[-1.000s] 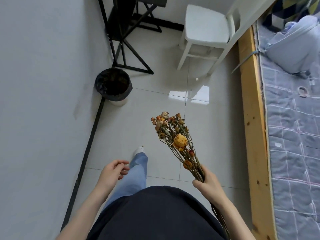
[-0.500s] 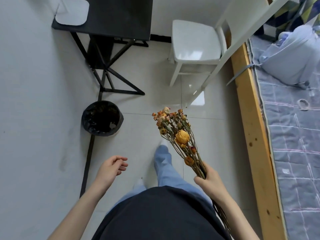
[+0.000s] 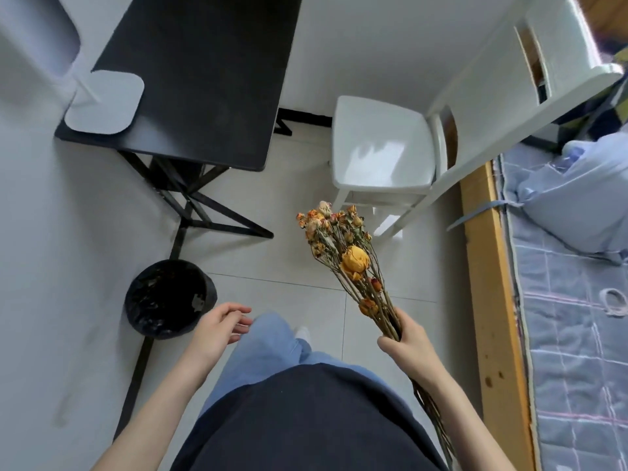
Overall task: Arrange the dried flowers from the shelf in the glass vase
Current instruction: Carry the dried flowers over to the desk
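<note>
Wall: pale grey, runs down the left edge of the view.
Stand base (image 3: 103,107): flat, pale, rounded corners; sits on the near left corner of the black table, a thin post rising from it.
Black table (image 3: 210,76): dark rectangular top against the wall, crossed black legs beneath.
Waste bin (image 3: 170,298): round, black liner, on the tiled floor near the wall, in front of the table legs; scraps inside, too dark to identify.
Left hand (image 3: 219,329): empty, fingers loosely curled and half open, hanging just right of the bin above the person's blue trouser leg; touching nothing.
Dried flowers (image 3: 343,253): one bunch, small orange and pink buds at the top, one large yellow rose (image 3: 354,261) lower down; heads tilted up and to the left, stems running down past the wrist.
Right hand (image 3: 407,341): closed in a fist around the stems partway along their length.
White chair (image 3: 380,147): beyond the flower heads, seat bare, back toward the bed.
Bed (image 3: 571,317): wooden side rail, grey-blue checked quilt, along the right edge.
</note>
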The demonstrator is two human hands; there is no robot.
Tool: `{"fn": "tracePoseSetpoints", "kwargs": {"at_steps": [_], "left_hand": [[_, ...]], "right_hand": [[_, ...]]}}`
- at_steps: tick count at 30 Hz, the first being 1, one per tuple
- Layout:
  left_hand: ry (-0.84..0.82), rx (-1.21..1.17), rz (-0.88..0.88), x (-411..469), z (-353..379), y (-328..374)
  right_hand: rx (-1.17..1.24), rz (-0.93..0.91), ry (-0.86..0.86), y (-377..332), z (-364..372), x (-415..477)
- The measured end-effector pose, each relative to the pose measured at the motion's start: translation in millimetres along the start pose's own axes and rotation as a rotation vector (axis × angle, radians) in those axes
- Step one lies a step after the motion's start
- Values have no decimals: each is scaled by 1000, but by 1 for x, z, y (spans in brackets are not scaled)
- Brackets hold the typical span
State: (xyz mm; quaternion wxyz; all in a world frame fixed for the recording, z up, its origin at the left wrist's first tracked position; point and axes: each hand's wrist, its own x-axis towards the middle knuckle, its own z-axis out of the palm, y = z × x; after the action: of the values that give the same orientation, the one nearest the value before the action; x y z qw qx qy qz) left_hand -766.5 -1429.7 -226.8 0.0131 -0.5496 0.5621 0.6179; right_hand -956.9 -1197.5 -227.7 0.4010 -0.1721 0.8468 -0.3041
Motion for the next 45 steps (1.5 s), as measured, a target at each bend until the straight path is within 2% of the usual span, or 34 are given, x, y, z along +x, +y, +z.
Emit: {"fn": "tracePoseSetpoints", "kwargs": {"at_steps": [9,18,23,31,39,45], "left_hand": [[-17,-54,-33,83,23,87],[-79,31,72,192,29,201],[-35,14,96,238,22,253],[17,-55,-5,285,27,286],[198,-219,-52,304,52,314],[266,-316,-110,303,53,316]], "right_hand": [[-20,42,-17,-30,-48,97],[6,41,44,-96,-90,210],[27,2,63,-137,-116,267],[-37,-40,-28,-176,-158,347],[-179,-135,-200,-215,-200,433],[-272,-190,-308,-242,-199,465]]}}
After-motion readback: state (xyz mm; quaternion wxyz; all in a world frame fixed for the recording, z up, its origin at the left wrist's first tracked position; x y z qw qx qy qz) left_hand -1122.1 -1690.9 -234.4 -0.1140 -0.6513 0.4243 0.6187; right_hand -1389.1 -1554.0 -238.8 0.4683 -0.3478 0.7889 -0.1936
